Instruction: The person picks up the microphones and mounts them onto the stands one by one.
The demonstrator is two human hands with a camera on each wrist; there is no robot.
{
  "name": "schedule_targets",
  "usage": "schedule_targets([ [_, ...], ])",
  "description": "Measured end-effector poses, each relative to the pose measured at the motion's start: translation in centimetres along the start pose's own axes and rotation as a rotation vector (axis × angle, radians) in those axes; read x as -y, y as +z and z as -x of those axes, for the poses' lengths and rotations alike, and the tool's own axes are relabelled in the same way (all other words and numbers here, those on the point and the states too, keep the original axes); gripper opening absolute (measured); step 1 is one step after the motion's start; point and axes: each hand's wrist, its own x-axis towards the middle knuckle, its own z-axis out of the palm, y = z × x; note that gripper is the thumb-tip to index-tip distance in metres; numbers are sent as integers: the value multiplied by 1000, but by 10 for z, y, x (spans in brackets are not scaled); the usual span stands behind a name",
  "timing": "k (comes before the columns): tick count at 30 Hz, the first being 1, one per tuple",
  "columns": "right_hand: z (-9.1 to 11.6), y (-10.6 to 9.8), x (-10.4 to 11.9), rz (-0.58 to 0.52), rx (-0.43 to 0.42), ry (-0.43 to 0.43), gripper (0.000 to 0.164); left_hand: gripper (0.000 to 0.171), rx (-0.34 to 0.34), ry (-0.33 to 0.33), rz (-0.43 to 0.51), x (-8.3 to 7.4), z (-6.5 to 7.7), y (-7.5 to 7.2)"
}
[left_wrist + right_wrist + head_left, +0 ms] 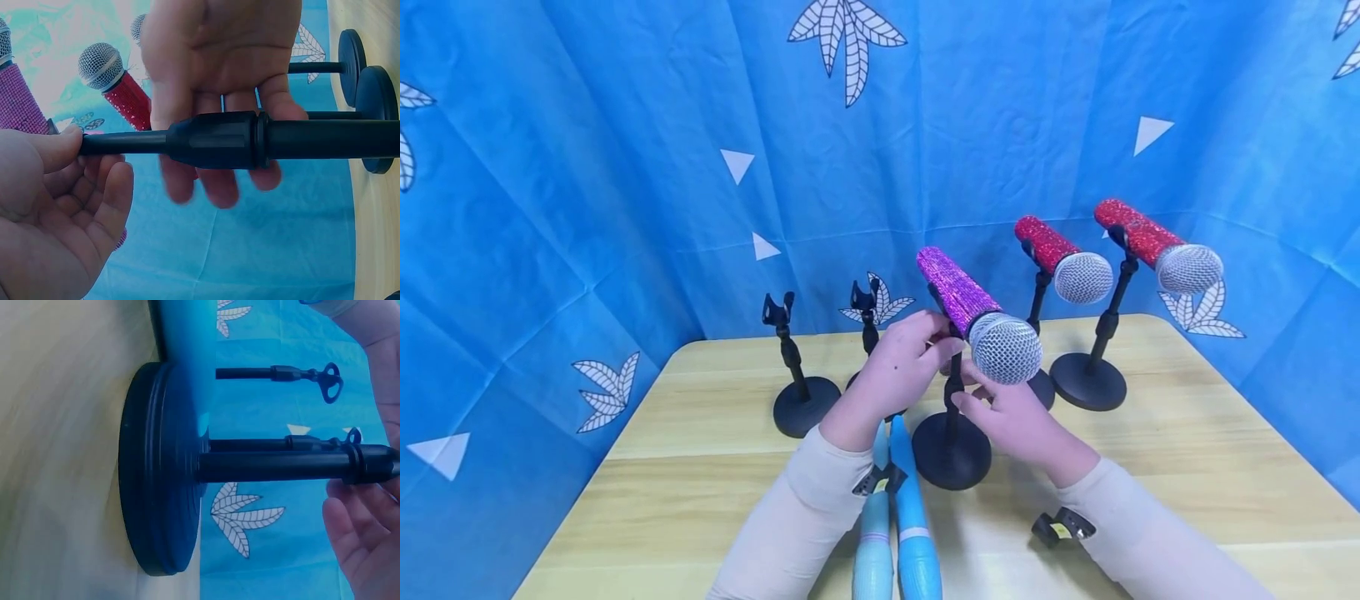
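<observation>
A black desk microphone stand [951,454] holds a glittery purple microphone [955,287] with a silver mesh head, tilted down toward me. My left hand [898,358] grips the stand's upper part just under the clip; in the left wrist view its thumb and fingers pinch the thin rod [125,142]. Lower down, my right hand [1018,421] is beside the pole. Its fingers extend loosely behind the thicker collar [215,140] in the left wrist view. The round base [159,469] rests on the table in the right wrist view.
Two stands with red glitter microphones [1048,246] [1142,233] are at the right. Two bare stands with clips [801,396] [868,321] are at the left. A pale-blue and a blue bottle-shaped object [917,542] lie in front on the wooden table [700,475]. Blue cloth [647,167] hangs behind.
</observation>
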Motion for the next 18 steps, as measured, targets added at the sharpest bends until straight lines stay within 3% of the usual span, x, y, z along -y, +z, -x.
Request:
schedule_targets([
  [3, 1, 1, -1, 76, 10, -30, 3, 9, -3, 0, -6, 1, -1, 0],
  [10, 1, 7, -5, 18, -36, 29, 18, 8, 25, -34, 11, -1, -1, 2],
  [16, 3, 8, -3, 23, 62, 46, 35, 7, 29, -75, 104, 0, 0, 2],
  [18, 3, 6, -2, 25, 75, 35, 30, 8, 32, -79, 111, -1, 0, 2],
])
